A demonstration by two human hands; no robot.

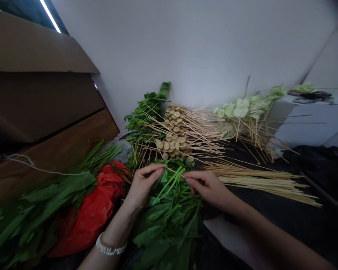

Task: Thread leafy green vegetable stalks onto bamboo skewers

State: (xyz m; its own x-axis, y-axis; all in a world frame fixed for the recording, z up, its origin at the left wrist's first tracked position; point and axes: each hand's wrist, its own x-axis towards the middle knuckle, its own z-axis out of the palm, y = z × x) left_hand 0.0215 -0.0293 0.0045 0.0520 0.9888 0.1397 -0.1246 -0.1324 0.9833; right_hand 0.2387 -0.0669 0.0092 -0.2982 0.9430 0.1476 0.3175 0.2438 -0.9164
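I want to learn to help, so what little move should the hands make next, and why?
Maybe the right hand should gently push the thin stick through the green stems while the left hand steadies the other side. I think so because the hands pinch the stick with those stems between them. It's too small to tell whether every stem is pierced.

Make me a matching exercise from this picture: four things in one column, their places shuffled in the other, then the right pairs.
Things
1. Thin stick
2. Red plastic bag
3. Beaded bracelet
4. Round pale slices

Places
A. Around the left wrist
B. Beyond the hands, in front of the white wall
C. Held by the left hand and the right hand
D. Beside large green leaves, at the left

Right pairs: 1-C, 2-D, 3-A, 4-B
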